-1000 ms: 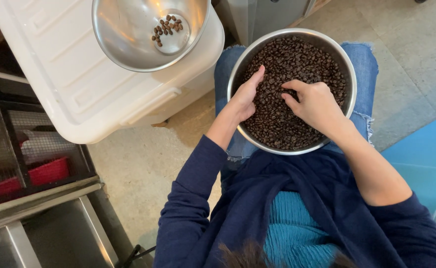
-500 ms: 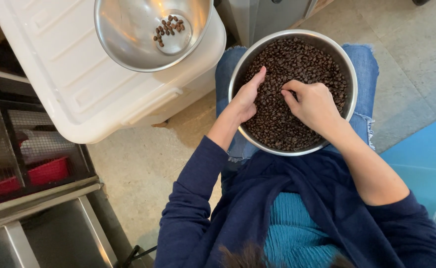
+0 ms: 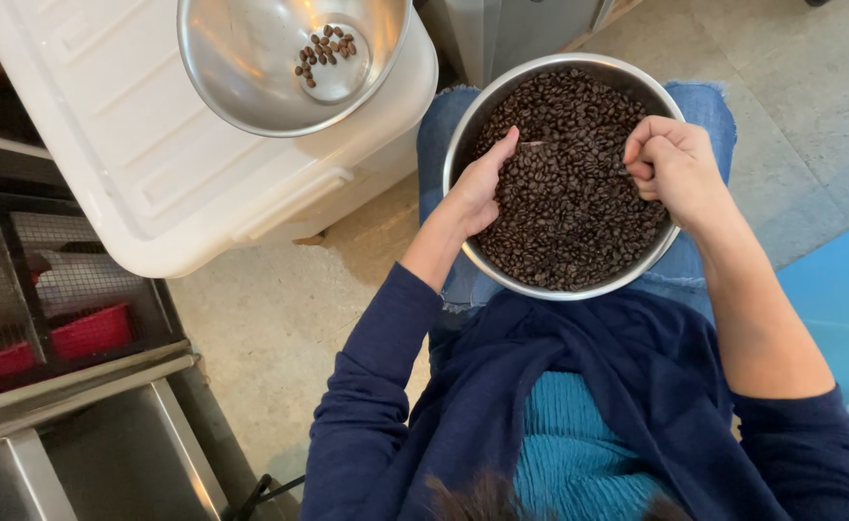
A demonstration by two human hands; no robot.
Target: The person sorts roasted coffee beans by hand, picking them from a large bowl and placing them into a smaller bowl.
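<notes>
— What do we have on the lap?

— We see a large round stainless-steel bowl resting on the person's knees, which are in blue jeans. It is filled nearly to the rim with dark roasted coffee beans.

— And the hands?

— The left hand lies along the bowl's left inner side, fingers together and stretched out flat, its edge pressed into the beans; its grip is slack and has hold of nothing that we can see. The right hand sits at the right side of the bowl, just above the beans, curled into a loose fist. Its grip is closed, but we cannot tell whether any beans are inside it.

— What surrounds them?

— To the left, a smaller shiny steel bowl stands on a white plastic lidded bin, well apart from the big bowl — it holds only a small cluster of brown beans. Below that bin we see a pale speckled floor, and at far left a dark wire rack with a red tray inside it.
</notes>
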